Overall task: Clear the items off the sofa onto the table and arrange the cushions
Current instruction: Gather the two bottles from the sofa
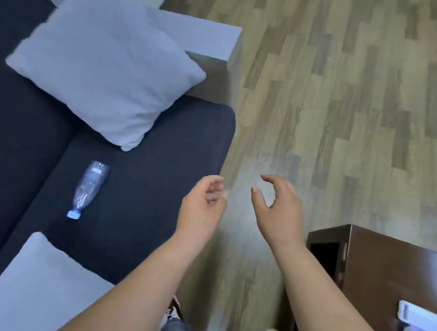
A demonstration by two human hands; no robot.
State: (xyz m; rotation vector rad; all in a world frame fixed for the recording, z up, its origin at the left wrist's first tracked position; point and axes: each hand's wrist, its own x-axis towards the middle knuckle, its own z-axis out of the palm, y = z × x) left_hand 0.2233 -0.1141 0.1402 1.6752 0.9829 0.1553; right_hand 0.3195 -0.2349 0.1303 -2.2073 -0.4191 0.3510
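Head cam: a plastic bottle (pixel 88 190) is left lying on the dark sofa (pixel 147 211) between two cushions (pixel 104 67), table (pixel 373 261) off right. Left hand (pixel 202 205) and right hand (pixel 279 206) are held loosely curled, nothing gripped.

Sofa (pixel 139 170): dark navy woven cloth, matt, fine even weave; no sheen on seat or back.

Cushion (pixel 106 70) at the sofa's far end: pale grey cloth, matt, soft, faint creases toward its near corner. Second cushion (pixel 32 287) at the sofa's near end: same pale matt cloth.

Bottle (pixel 89 188) on the sofa seat between the two cushions: clear thin plastic, glossy, crinkled, catching light; cap pale blue plastic.

Floor (pixel 364 102) beside the sofa: wood-look planks, grey-brown grain, smooth, low satin sheen.

Table (pixel 374 256) across the floor from the sofa: dark brown wood, smooth, polished top reflecting light. On it, a white box (pixel 428 316), smooth card or plastic; cannot tell which.
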